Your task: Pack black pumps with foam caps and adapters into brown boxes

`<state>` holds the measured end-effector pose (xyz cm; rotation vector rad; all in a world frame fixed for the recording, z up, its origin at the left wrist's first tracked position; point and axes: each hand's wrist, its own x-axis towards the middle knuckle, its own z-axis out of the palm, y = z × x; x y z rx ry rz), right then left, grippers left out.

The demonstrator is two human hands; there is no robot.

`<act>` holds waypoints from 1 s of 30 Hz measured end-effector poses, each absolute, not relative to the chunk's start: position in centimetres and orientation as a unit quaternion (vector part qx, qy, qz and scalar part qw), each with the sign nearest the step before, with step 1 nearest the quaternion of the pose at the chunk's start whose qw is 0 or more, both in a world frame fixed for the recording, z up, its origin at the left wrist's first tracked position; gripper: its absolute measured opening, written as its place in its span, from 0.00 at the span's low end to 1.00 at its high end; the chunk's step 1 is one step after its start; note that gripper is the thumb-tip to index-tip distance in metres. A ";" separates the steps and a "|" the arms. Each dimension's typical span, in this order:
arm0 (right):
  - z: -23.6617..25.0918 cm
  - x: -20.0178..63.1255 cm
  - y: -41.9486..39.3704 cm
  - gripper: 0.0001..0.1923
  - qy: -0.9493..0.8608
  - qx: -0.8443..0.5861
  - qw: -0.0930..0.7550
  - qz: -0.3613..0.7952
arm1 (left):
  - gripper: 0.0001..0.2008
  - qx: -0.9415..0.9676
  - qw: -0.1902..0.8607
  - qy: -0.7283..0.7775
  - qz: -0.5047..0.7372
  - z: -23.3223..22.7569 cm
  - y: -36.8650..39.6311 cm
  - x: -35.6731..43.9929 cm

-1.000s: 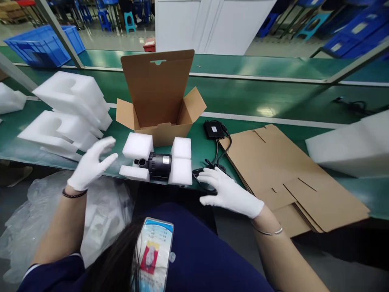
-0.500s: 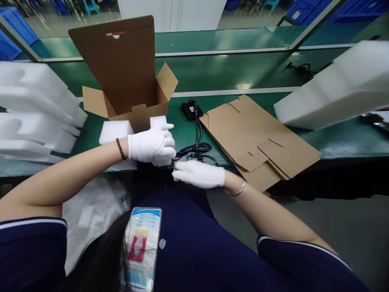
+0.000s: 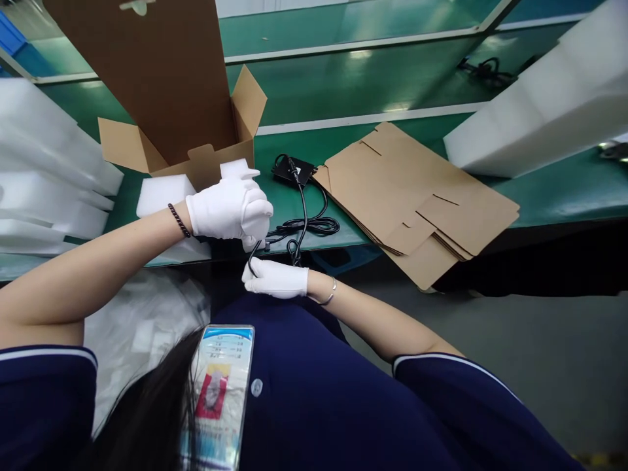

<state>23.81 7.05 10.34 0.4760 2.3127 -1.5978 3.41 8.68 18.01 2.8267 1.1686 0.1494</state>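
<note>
Gloved in white, my left hand (image 3: 234,208) is closed beside the foam insert (image 3: 164,195), in front of an open cardboard box (image 3: 181,163). A short stretch of black cable (image 3: 252,254) runs from under its fingertips down to my right hand (image 3: 277,278). My right hand, also in a white glove, pinches that cable just off the bench's front edge. More cable (image 3: 321,226) lies coiled to the right of my left hand, joined to a black power adapter (image 3: 294,169) on the green bench. The cable's end is hidden by the fingers.
Flattened cardboard boxes (image 3: 392,190) lie stacked on the bench to the right, overhanging its front edge. White foam blocks stand at the left (image 3: 44,163) and far right (image 3: 544,98). Another black cable (image 3: 488,70) lies further back. A clear plastic bag (image 3: 147,314) hangs below the bench.
My right hand has moved left and closer to my body, and a stretch of cable now shows between both hands. My left hand stays closed by the foam. The view has shifted nearer the bench.
</note>
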 end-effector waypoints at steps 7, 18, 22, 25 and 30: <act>8.1 21.3 6.6 0.05 0.853 0.198 0.180 -0.448 | 0.13 0.924 0.030 0.380 0.033 17.7 8.9 3.8; 9.3 18.5 6.1 0.19 0.819 0.180 0.154 -0.523 | 0.06 0.924 -0.055 0.378 0.034 15.8 8.6 4.9; 10.5 17.4 5.8 0.19 0.730 0.146 0.159 -0.649 | 0.06 0.919 -0.061 0.386 0.054 15.8 8.5 5.3; 11.6 15.9 5.3 0.21 0.571 0.136 0.136 -0.798 | 0.09 0.915 -0.087 0.391 0.050 15.8 8.3 5.6; 14.5 15.2 5.6 0.18 0.715 0.175 0.088 -0.671 | 0.12 0.900 -0.090 0.426 0.023 16.3 7.8 5.8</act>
